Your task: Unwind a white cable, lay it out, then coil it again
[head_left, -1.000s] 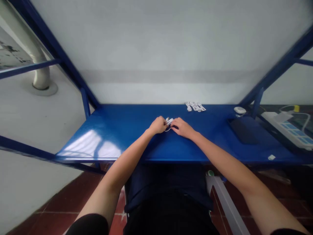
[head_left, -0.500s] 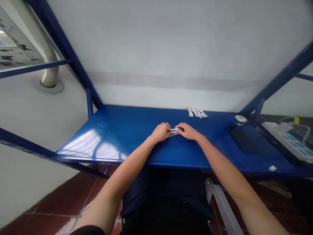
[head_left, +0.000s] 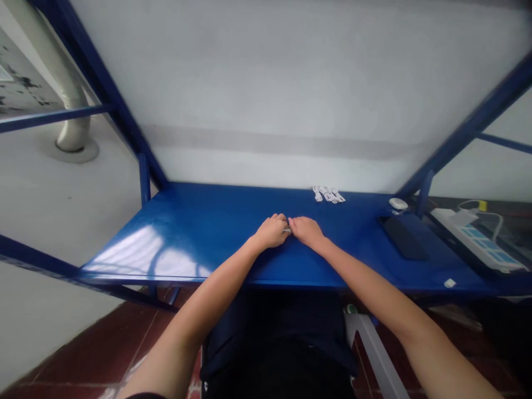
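At the middle of the glossy blue metal table point(head_left: 199, 221), your two hands meet knuckle to knuckle. Your left hand point(head_left: 272, 231) is curled into a loose fist, and your right hand point(head_left: 307, 230) lies just beside it, its fingertips touching the left's. The fingers of both hands are drawn together and pinched on a small white cable point(head_left: 286, 229). Only a thin sliver of it shows in the narrow space where the hands meet, low against the table top; the rest is hidden under your fingers. Both forearms stretch out over the near edge of the table.

Well behind your right hand, by the pale grey wall, lies a row of coiled white cable bundles point(head_left: 328, 194), close side by side. Farther to your right, a small round white disc point(head_left: 398, 203) sits near the back corner, with a flat black rectangular pad point(head_left: 401, 237) just in front of it. Beyond the pad, a long white power strip with blue switches point(head_left: 474, 241) rests on a darker surface. A tiny white scrap point(head_left: 449, 283) lies near the front edge on your right.
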Available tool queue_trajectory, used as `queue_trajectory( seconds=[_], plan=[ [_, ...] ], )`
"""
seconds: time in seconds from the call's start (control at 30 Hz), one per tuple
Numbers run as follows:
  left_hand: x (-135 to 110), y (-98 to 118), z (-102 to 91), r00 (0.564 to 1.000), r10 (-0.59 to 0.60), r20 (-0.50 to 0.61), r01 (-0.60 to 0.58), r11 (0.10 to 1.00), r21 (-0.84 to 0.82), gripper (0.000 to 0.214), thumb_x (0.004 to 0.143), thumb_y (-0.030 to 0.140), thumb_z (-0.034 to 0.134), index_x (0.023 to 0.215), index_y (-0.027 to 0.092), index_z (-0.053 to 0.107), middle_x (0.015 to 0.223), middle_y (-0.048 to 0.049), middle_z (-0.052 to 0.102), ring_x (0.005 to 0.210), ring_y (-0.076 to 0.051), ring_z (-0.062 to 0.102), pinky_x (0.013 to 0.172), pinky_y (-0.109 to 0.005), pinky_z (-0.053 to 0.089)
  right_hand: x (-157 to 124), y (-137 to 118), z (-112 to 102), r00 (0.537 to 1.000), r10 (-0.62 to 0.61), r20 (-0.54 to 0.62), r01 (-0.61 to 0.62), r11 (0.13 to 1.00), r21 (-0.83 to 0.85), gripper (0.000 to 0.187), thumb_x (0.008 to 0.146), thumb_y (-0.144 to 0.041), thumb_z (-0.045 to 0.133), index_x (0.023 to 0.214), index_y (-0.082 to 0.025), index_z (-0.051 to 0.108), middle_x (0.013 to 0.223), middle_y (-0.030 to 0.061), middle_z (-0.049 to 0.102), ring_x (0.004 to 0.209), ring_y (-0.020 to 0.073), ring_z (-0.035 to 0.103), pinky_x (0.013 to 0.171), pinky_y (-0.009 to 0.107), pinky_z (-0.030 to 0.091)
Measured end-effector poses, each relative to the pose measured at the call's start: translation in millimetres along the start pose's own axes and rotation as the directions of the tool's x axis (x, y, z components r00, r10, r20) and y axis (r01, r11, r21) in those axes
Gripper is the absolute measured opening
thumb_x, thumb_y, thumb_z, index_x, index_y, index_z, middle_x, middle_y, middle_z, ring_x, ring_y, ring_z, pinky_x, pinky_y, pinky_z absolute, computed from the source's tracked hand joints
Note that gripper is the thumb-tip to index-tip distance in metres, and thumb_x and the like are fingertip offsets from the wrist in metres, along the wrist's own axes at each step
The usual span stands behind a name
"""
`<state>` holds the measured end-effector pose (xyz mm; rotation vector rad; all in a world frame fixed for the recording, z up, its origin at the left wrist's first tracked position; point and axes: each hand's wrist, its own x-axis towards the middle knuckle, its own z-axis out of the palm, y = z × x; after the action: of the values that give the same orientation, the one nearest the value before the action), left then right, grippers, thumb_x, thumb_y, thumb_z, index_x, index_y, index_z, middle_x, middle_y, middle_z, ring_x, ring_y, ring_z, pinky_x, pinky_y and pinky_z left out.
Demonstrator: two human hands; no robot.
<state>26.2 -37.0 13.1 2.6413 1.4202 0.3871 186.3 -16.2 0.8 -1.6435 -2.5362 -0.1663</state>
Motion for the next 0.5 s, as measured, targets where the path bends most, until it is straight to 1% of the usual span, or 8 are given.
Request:
queue_trajectory(
  seconds=[0.1,0.2,0.27,0.37,0.43,0.5],
  plan=[
    [-0.4,3.7,0.8,1.0,0.011,-0.018,-0.009,0.997,0.072,0.027,0.093,0.029,0.044,0.095,0.015,0.067,0.108,-0.0124,0.06,0.099,-0.025,0.056,0.084,-0.038,0.047,-1.7,0.3,0.4,0.999,0.005,-0.038,-0.005,1.0,0.001,0.05,0.102,-0.034,0.028,0.088,-0.015,0.073,0.09,0.0118,0.074,0.085,0.0213,0.067,0.067,0.026,0.041],
    [-1.0,4.9,0.9,0.998,0.023,-0.056,-0.019,0.998,0.063,0.027,0.094,0.027,0.042,0.094,0.014,0.065,0.107,-0.0125,0.06,0.095,-0.025,0.057,0.085,-0.038,0.048,-2.9,1.0,-1.7,0.997,0.029,-0.068,-0.029,1.0,0.01,0.049,0.101,-0.033,0.029,0.088,-0.014,0.072,0.087,0.0123,0.074,0.082,0.0212,0.068,0.065,0.025,0.039],
    [-0.8,4.0,0.6,0.997,0.021,-0.081,-0.022,1.0,-0.008,0.024,0.094,0.024,0.041,0.094,0.014,0.064,0.106,-0.0116,0.06,0.093,-0.023,0.059,0.085,-0.036,0.048,-3.3,1.9,-3.7,0.995,0.073,-0.074,-0.071,0.997,0.033,0.047,0.101,-0.034,0.031,0.087,-0.015,0.071,0.084,0.0121,0.074,0.076,0.0211,0.068,0.063,0.026,0.038],
    [0.0,1.1,1.1,0.993,0.01,-0.114,-0.031,0.982,-0.184,0.02,0.094,0.022,0.042,0.097,0.016,0.062,0.107,-0.0094,0.059,0.092,-0.019,0.061,0.084,-0.031,0.049,-3.4,4.6,-5.1,0.987,0.124,-0.097,-0.111,0.985,0.132,0.047,0.101,-0.037,0.031,0.085,-0.016,0.07,0.08,0.0111,0.074,0.07,0.0212,0.067,0.061,0.026,0.035],
    [0.5,-1.1,2.3,0.989,0.016,-0.145,-0.057,0.957,-0.284,0.018,0.093,0.022,0.044,0.097,0.018,0.061,0.107,-0.008,0.059,0.091,-0.017,0.061,0.084,-0.029,0.049,-3.3,7.1,-4.1,0.985,0.126,-0.118,-0.094,0.965,0.245,0.049,0.101,-0.038,0.029,0.08,-0.018,0.069,0.078,0.0102,0.073,0.07,0.0211,0.067,0.061,0.027,0.035],
    [0.1,-2.6,3.8,0.983,0.025,-0.182,-0.087,0.934,-0.345,0.016,0.092,0.023,0.046,0.095,0.018,0.061,0.104,-0.0074,0.059,0.092,-0.017,0.06,0.085,-0.028,0.049,-3.1,9.4,-2.2,0.983,0.119,-0.141,-0.063,0.934,0.351,0.052,0.101,-0.04,0.027,0.075,-0.02,0.067,0.076,0.0096,0.073,0.071,0.0214,0.066,0.062,0.027,0.035]
  ],
)
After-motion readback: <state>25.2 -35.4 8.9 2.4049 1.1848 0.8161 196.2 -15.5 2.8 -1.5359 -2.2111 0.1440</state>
